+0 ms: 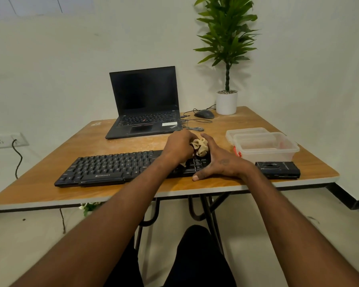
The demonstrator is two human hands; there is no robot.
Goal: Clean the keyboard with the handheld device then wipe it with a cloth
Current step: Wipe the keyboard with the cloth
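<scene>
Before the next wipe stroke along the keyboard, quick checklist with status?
1. Cloth held: ok, the left hand grips it, bunched.
2. Cloth on the keys: ok, it sits at the right end of the keyboard.
3. Keyboard steadied: ok, the right hand rests open over its right end, thumb at the front edge.
4. Handheld device out of the way: ok, lying on the table, right of the keyboard.
5. Stroke path leftward: ok, nothing lies on the keys.
6. Keys already clean: cannot tell.

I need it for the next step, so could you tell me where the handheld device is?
In the head view, the handheld device lies on the table's right front edge, just before the plastic container.
</scene>
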